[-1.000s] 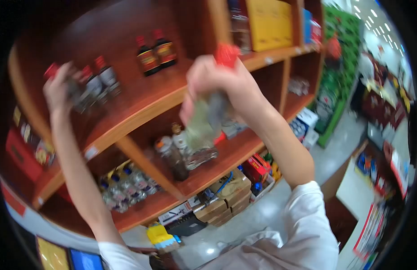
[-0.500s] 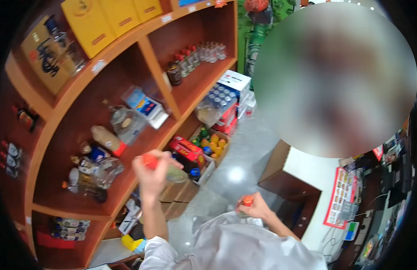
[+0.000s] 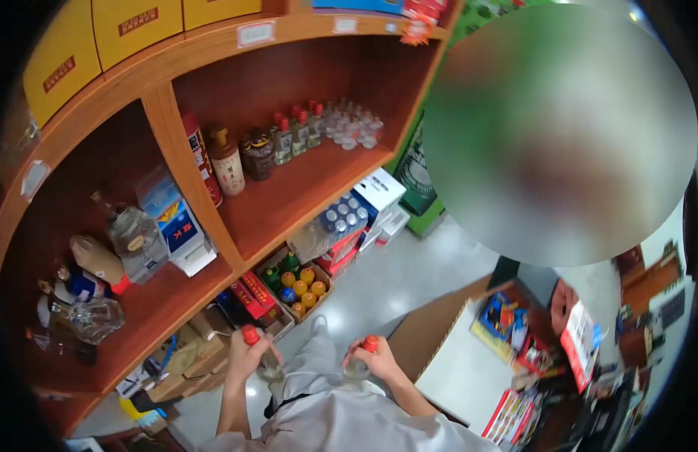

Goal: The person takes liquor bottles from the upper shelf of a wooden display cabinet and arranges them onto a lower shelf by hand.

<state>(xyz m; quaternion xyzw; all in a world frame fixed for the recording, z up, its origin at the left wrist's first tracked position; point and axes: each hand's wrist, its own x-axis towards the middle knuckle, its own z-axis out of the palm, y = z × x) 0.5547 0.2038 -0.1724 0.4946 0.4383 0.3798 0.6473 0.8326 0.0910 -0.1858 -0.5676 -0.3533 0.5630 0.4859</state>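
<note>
My left hand (image 3: 243, 357) is closed around a clear glass bottle with a red cap (image 3: 249, 334), held tilted low in front of my body. My right hand (image 3: 376, 360) grips another clear bottle with a red cap (image 3: 371, 343), close to my right leg. Fingers cover part of both bottles. Ahead on the wooden shelf (image 3: 277, 212) stand several small red-capped bottles (image 3: 300, 132), apart from both hands. Beside them are a row of small clear bottles (image 3: 350, 134), a dark brown bottle (image 3: 258, 157) and a cream bottle with a brown top (image 3: 227, 167).
On the floor below the shelf sits a carton of yellow-capped and green bottles (image 3: 302, 292), with a red box (image 3: 257, 300) beside it. Stacked drink packs (image 3: 343, 218) stand farther along. A white-topped counter (image 3: 458, 369) borders my right side. Glass decanters (image 3: 138, 237) occupy the left compartment.
My left hand has come down from in front of the shelf toward my body, still holding its bottle. The right hand keeps its bottle. My view has shifted along the shelf.
</note>
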